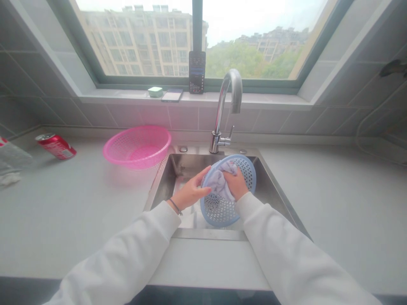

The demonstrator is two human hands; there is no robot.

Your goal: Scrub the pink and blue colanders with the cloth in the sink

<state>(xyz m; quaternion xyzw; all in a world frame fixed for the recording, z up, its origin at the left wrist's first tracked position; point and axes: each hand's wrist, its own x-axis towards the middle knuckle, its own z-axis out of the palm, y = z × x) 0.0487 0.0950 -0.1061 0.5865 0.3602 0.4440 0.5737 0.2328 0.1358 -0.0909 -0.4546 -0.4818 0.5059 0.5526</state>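
A light blue plastic colander (220,212) with a perforated wall is tilted on its side over the steel sink (280,199), its open side toward me. My left hand (192,186) grips its left rim, thumb on the near side and fingers behind. Inside the colander, my right hand (235,183) presses a pale, crumpled cloth (219,181) against the wall, its fingers closed on the fabric. The fingertips of the right hand are partly hidden in the cloth's folds.
Behind the sink rises a chrome faucet (218,114). On the left of the counter (79,212) stand a pink basket (136,163) and a tilted red can (56,146), with a clear plastic item (12,159) farther left. A phone (197,72) leans on the window frame.
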